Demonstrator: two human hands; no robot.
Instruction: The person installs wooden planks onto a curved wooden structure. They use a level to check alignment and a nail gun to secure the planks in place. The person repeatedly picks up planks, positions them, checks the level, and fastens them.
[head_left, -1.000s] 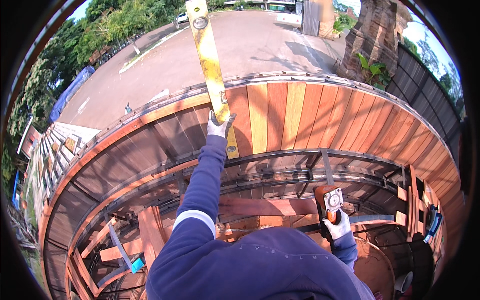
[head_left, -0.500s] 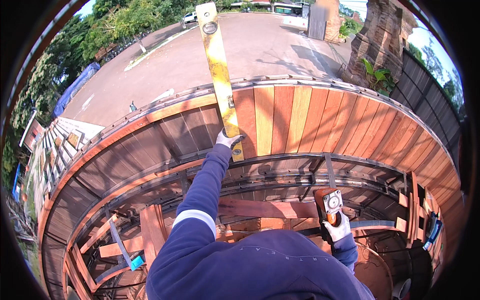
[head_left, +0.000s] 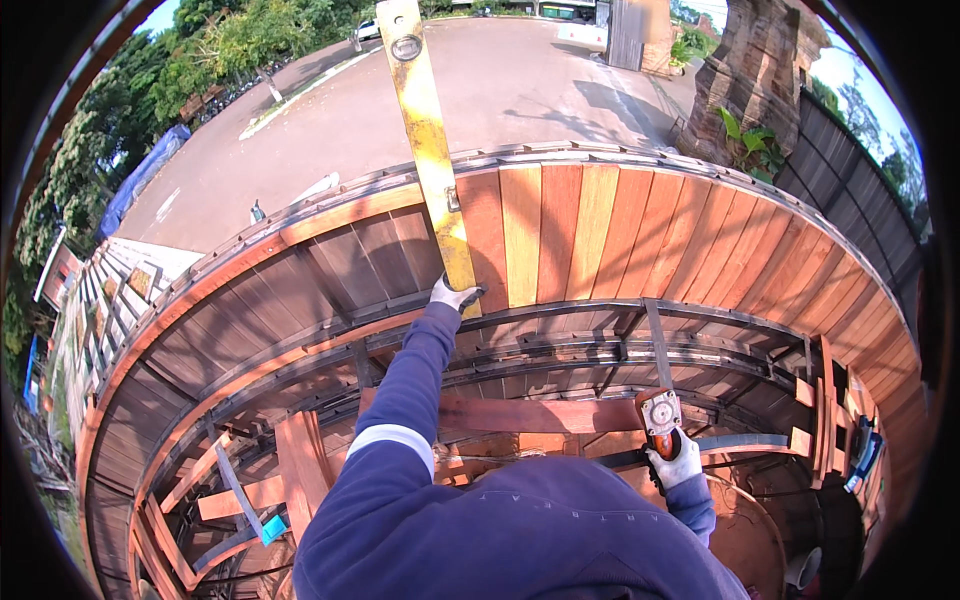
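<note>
My left hand (head_left: 455, 294), in a white glove, grips the lower end of a long yellow spirit level (head_left: 426, 135). The level stands tilted against the wooden planks (head_left: 560, 230) of a curved wall, its top reaching past the rim. My right hand (head_left: 678, 465), also gloved, holds an orange power tool (head_left: 661, 420) low at the right, over a loose wooden board (head_left: 540, 415) lying across the metal frame (head_left: 600, 345).
Curved steel rails and reddish boards form the structure below me. A blue-handled tool (head_left: 268, 528) lies among boards at lower left. Beyond the rim are a paved road (head_left: 330, 130), trees (head_left: 210, 50) and a brick pillar (head_left: 750, 70). A dark fence (head_left: 860, 170) runs at right.
My left hand has slid the yellow level to the right and lower along the planks. The right hand with the power tool has stayed where it was.
</note>
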